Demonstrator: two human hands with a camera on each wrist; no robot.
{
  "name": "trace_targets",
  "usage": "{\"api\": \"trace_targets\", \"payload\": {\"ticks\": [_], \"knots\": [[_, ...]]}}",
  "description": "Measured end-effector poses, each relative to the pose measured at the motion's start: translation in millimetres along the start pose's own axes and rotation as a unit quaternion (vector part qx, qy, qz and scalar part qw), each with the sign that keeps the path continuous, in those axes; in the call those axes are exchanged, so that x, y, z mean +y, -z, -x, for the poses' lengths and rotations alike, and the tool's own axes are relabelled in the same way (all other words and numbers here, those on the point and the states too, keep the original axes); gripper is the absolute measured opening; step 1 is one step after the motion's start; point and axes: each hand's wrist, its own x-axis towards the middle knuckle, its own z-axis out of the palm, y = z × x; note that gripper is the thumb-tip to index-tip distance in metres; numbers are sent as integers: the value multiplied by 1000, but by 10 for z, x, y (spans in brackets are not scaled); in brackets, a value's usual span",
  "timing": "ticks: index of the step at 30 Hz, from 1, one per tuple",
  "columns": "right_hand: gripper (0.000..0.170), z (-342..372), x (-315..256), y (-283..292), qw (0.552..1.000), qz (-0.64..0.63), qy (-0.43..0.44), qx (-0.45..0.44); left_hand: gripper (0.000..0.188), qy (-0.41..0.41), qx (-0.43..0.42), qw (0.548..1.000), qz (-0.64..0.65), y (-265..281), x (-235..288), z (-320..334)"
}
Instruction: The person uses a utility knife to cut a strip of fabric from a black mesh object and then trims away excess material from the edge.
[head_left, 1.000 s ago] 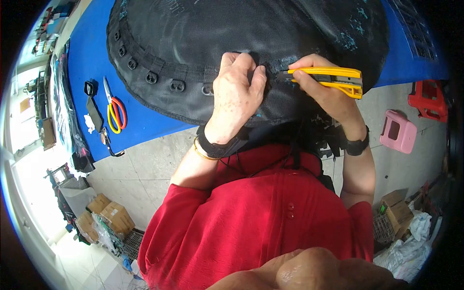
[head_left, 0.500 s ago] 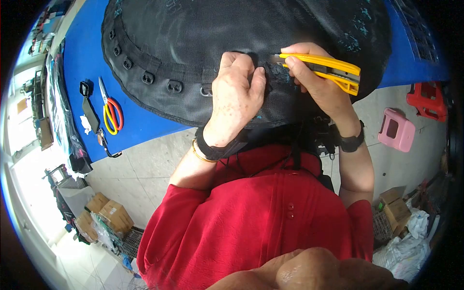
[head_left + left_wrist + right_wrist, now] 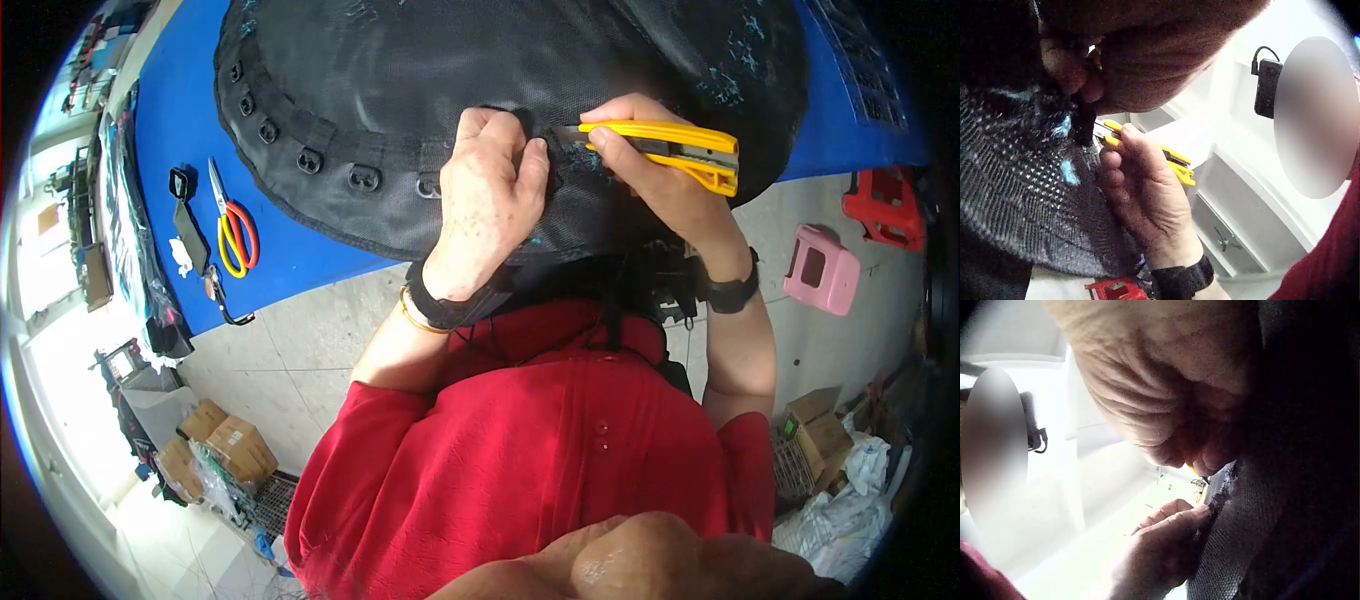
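A large round black mesh piece lies over the blue table, with several black buckle-like fittings along its edge band. The left hand pinches the dark material between curled fingers and thumb. Just to its right, the right hand grips a yellow utility knife, its blade pointing left at the mesh close to the left thumb. In the left wrist view the right hand holds the knife beside mesh with light-blue thread bits. Whether the blade touches the material cannot be told.
Red-and-yellow-handled scissors and a black strap lie on the blue table at left. A pink stool and a red stool stand on the floor at right. Cardboard boxes sit at lower left.
The right hand and knife have moved slightly up since the first frame, then a little left and down since the second. The left hand keeps its hold in nearly the same place.
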Motion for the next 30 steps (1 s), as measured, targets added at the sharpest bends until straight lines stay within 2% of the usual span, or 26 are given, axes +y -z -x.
{"api": "trace_targets", "payload": {"ticks": [3,11,14,20,23,26,29,30], "knots": [[10,32,16,37,999,25,31,-8,17,1,-2,1000,-1,4,5,2],[11,144,-85,108,998,-28,-63,1,18,3,2,1000,-5,0,9,2],[11,170,-68,114,1000,-3,-17,3,18,-5,4,1000,-20,-22,-36,-4],[10,211,-71,124,1000,-10,-21,4,19,11,7,1000,-24,-2,31,-8],[11,205,-68,128,999,-7,-34,-4,15,-25,5,1000,-16,21,61,-31],[12,213,-31,113,1000,-9,-5,-3,17,-4,6,1000,-8,-9,-2,-19],[15,175,-119,143,986,-79,-145,7,16,0,5,1000,-13,-7,9,-14],[20,162,-107,112,988,-80,-128,24,16,2,4,1000,-13,-10,16,-9]]}}
